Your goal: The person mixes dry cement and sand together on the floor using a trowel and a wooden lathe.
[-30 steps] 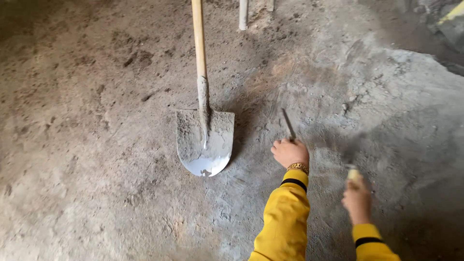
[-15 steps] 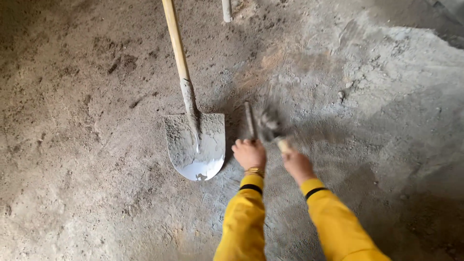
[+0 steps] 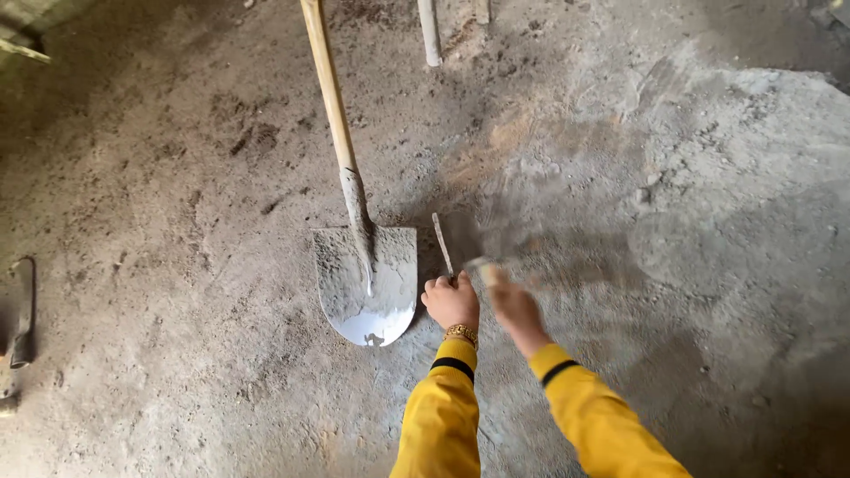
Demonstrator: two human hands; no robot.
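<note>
Left hand (image 3: pixel 452 301) is clamped on a thin chisel (image 3: pixel 442 243) pointing to 12 o'clock; right hand (image 3: pixel 513 305) grips a blurred hammer (image 3: pixel 496 232) at its 12 o'clock.

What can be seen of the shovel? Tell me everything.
The shovel lies flat on the dirt floor, blade towards the person, long pale wooden handle running up out of the picture. The rounded metal blade is caked with grey cement near the socket and shiny at its tip. No hand touches it; the left hand, gripping a thin metal chisel, is just beside the blade's right edge.
</note>
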